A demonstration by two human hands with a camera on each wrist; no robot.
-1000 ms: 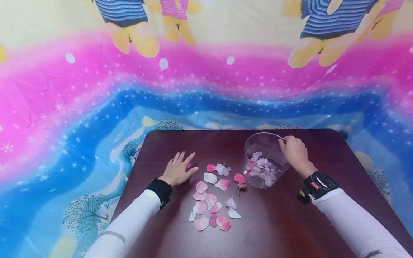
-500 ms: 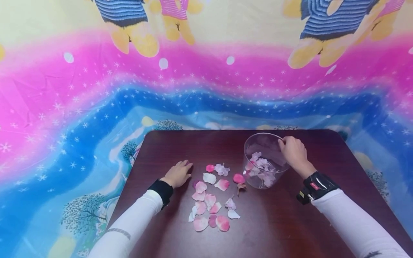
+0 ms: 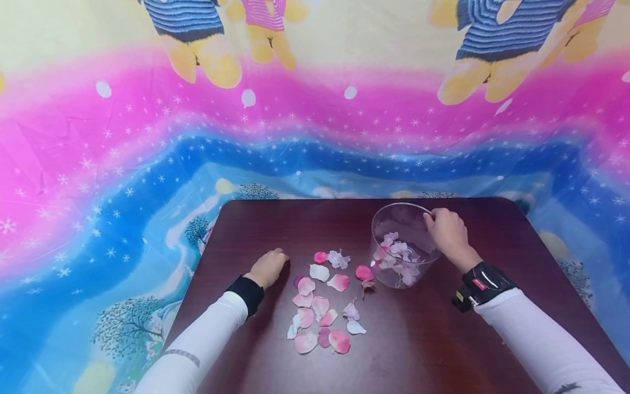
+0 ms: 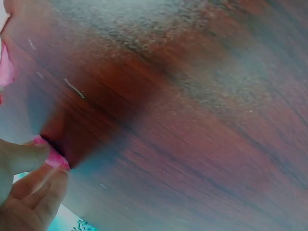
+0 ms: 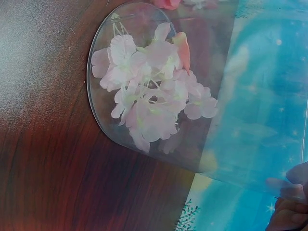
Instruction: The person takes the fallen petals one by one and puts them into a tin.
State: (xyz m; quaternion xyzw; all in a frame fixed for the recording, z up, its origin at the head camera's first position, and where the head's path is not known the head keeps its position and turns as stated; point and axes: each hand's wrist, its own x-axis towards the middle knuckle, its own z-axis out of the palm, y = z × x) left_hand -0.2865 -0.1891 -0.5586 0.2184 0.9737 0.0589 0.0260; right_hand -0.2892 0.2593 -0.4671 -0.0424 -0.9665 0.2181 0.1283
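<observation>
Near to far. Toward the near edge of the dark wooden table [image 3: 423, 350], a loose scatter of pink and white petals [image 3: 320, 320] lay between the two white-sleeved forearms, stretching from the centre of the table up toward its far half. These had not yet been gathered.

Left of the scatter, the left hand [image 3: 268, 266] rested on the tabletop with its fingers curled under. The left wrist view showed the thumb and fingers [image 4: 21, 159] pinching a single pink petal [image 4: 52, 153] against the wood.

At the right end of the scatter, a red petal [image 3: 365, 272] and a small brown dried piece [image 3: 368, 284] lay just beside the base of the clear plastic cup [image 3: 394, 216]. The cup stood upright in the far right part of the table. It held a cluster of pale pink and white blossoms [image 5: 151, 82], which covered its bottom in the right wrist view but left most of its height unfilled.

The right hand [image 3: 449, 232] gripped the cup's far right rim, fingers curled over the edge; its fingertips [image 5: 288, 211] showed at the lower corner of the right wrist view, partly through the clear wall.

Judged from this arrangement, the gathering was partly done: some blossoms were in the cup, one petal was in hand, and well over a dozen remained on the table.

Beyond the far edge hung a pink and blue printed cloth [image 3: 147, 153].
</observation>
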